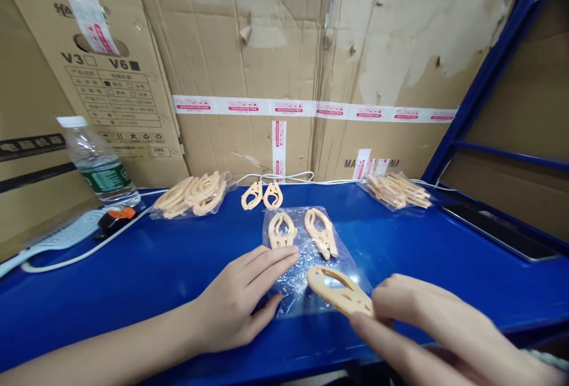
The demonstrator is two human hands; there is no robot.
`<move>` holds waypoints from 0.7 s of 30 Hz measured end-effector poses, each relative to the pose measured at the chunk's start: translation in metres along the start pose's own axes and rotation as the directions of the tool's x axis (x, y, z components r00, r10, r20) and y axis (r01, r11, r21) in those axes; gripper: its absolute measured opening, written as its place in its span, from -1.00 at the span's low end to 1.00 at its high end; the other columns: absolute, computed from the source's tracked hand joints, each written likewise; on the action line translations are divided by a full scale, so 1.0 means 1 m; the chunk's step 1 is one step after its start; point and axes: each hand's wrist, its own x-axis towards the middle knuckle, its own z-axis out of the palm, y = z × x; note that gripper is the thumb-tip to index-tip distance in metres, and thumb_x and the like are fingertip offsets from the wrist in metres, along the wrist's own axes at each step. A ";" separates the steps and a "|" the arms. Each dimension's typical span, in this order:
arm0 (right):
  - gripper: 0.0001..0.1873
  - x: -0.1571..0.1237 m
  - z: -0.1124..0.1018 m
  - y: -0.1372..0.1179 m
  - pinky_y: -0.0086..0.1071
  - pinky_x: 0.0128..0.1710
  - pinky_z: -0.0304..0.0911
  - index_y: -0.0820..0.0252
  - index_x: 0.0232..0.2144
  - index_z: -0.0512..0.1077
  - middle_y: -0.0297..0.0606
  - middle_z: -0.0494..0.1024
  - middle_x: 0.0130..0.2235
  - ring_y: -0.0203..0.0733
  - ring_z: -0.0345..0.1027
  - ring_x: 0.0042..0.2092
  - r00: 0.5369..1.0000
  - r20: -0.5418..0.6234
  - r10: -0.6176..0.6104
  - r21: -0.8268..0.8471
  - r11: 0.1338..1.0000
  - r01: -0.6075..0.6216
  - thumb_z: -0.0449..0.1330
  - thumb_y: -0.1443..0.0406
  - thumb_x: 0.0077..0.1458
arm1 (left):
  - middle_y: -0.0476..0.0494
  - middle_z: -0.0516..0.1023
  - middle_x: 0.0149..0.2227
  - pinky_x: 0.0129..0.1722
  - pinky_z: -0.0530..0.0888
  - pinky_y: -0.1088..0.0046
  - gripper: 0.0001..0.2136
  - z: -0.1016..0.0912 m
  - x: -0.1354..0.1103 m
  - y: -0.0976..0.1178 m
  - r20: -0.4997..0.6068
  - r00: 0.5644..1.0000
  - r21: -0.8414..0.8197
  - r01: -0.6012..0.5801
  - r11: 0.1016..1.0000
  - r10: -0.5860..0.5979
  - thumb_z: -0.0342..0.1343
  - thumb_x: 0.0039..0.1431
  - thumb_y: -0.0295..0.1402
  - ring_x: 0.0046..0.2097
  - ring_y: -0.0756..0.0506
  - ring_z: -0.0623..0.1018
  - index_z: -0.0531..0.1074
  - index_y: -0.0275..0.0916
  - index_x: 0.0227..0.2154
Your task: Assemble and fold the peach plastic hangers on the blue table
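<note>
Between the thumb and fingers of my right hand (422,321), a beige folding hanger (340,291) is pinched at one end, its looped end pointing left above a clear plastic bag (297,303). My left hand (249,291) lies on the left part of the bag with fingers stretched out. Its fingertips touch or cover the lower end of a second beige folding hanger (281,229), which lies on the bag. To the right of that one lies another folding hanger (320,233), clear of both hands.
Two small beige hangers (262,195) lie behind the bag. Bagged bundles of hangers sit at back left (193,195) and back right (395,189). A water bottle (104,166), white cable (80,258) and black-orange object (116,220) are left; a phone (498,232) is right. Cardboard (249,60) walls the back.
</note>
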 end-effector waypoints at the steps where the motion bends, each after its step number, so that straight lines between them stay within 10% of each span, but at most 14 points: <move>1: -0.71 0.008 0.006 0.000 -0.36 -0.45 0.30 0.13 -0.19 0.52 -0.25 0.47 -0.44 -0.19 0.35 -0.46 0.998 0.050 -0.028 -0.029 0.999 0.029 0.00 0.43 0.31 | -0.36 0.40 0.19 0.16 0.42 0.21 -0.54 0.000 0.000 0.000 -0.010 1.000 0.005 -0.006 1.000 0.006 0.01 0.26 -0.55 0.18 -0.19 0.42 0.22 -0.41 0.22; 7: -0.64 0.026 0.061 0.034 -0.29 -0.46 0.08 0.33 -0.46 0.51 -0.19 0.39 -0.51 -0.17 0.16 -0.47 0.951 0.030 -0.308 -0.326 0.896 0.301 -0.02 0.51 0.26 | -0.36 0.41 0.19 0.18 0.40 0.22 -0.54 0.001 0.001 0.002 -0.018 0.999 0.018 -0.042 0.999 0.042 0.00 0.24 -0.58 0.20 -0.17 0.40 0.23 -0.45 0.21; 11: -0.67 0.017 0.082 0.040 -0.24 -0.42 0.05 0.39 -0.47 0.52 -0.05 0.47 -0.46 -0.06 0.22 -0.37 0.965 0.101 -0.243 -0.511 0.819 0.260 0.00 0.56 0.18 | -0.34 0.41 0.19 0.16 0.42 0.21 -0.54 0.001 0.001 0.001 0.026 0.998 -0.013 -0.049 0.999 0.050 -0.02 0.24 -0.57 0.19 -0.18 0.41 0.23 -0.43 0.21; 17: -0.75 0.041 0.060 0.048 -0.28 -0.39 0.12 0.26 -0.45 0.46 -0.25 0.39 -0.55 -0.16 0.14 -0.41 0.996 -0.019 -0.085 0.015 0.996 0.085 0.05 0.40 0.23 | -0.30 0.47 0.15 0.01 0.52 0.15 -0.58 -0.001 0.004 0.000 0.070 0.995 -0.073 -0.060 0.996 0.065 0.01 0.23 -0.56 0.04 -0.22 0.52 0.29 -0.39 0.16; 21: -0.80 0.089 0.079 0.102 -0.23 -0.21 0.28 0.34 -0.19 0.48 -0.13 0.55 -0.32 -0.07 0.28 -0.21 0.992 0.121 -0.028 -0.008 1.000 0.029 0.08 0.48 0.19 | -0.28 0.52 0.10 -0.03 0.52 0.16 -0.62 -0.001 0.006 -0.001 0.077 0.995 -0.107 -0.062 0.992 0.070 0.00 0.23 -0.57 0.02 -0.22 0.54 0.33 -0.36 0.11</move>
